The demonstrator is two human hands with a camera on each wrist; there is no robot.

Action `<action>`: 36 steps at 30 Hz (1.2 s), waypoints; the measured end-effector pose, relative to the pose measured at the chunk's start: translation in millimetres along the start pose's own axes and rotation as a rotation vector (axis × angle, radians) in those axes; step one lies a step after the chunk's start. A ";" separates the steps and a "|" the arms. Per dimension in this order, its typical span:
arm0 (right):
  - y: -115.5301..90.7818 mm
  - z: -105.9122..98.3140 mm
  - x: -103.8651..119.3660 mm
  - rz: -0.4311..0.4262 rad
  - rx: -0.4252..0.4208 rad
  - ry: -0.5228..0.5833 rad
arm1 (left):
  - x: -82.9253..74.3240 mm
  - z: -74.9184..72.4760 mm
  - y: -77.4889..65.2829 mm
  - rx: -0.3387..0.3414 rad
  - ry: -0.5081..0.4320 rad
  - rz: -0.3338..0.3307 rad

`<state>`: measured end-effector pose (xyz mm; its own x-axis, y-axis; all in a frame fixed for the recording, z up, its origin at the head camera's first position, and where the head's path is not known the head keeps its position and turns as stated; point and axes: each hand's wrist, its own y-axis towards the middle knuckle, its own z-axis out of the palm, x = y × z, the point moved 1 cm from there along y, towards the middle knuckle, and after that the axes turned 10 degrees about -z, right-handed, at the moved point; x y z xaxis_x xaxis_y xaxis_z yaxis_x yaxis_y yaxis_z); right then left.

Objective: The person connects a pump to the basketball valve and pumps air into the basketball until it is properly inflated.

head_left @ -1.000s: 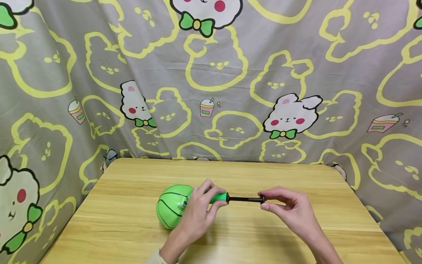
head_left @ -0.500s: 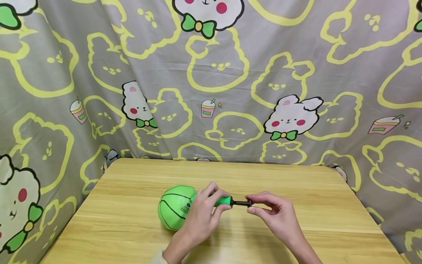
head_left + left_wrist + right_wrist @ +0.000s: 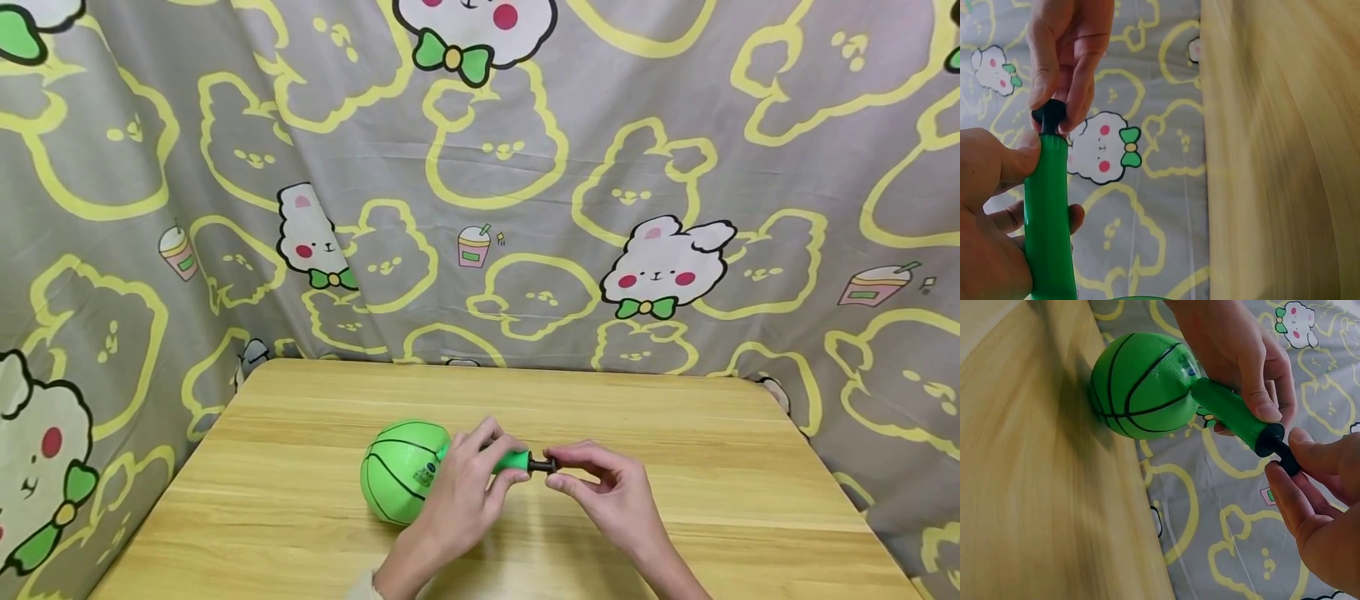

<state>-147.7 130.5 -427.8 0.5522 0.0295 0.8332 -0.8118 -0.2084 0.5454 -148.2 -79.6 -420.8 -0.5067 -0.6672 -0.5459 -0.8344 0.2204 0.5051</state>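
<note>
A small green ball [image 3: 393, 475] with black lines, like a mini basketball, sits left of centre on the table. Against its right side stands the tip end of a green hand pump [image 3: 1229, 412], lying roughly level. My left hand [image 3: 468, 483] grips the pump's green barrel [image 3: 1050, 219], thumb on the near side and fingers round the back. The thumb and fingers of my right hand [image 3: 611, 496] pinch the black plunger handle [image 3: 1289, 464]. Only a short piece of black rod shows between handle and barrel. Whether a needle enters the ball is hidden.
The wooden table [image 3: 300, 417] extends around the hands, its back edge meeting a grey curtain [image 3: 525, 275] printed with yellow outlines and white rabbits. The curtain also hangs along the left and right sides.
My right hand has moved left, pushing the plunger most of the way into the barrel. The left hand, pump and ball have shifted slightly to the right in view.
</note>
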 end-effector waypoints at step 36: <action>10.2 -60.5 34.2 0.032 0.046 -0.119 | 16.3 -16.6 5.5 -0.048 -0.045 -0.032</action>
<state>-148.6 188.5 -388.2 0.5469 -0.0939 0.8319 -0.8214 -0.2525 0.5115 -157.4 -101.0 -415.8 -0.4896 -0.6409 -0.5912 -0.8398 0.1643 0.5174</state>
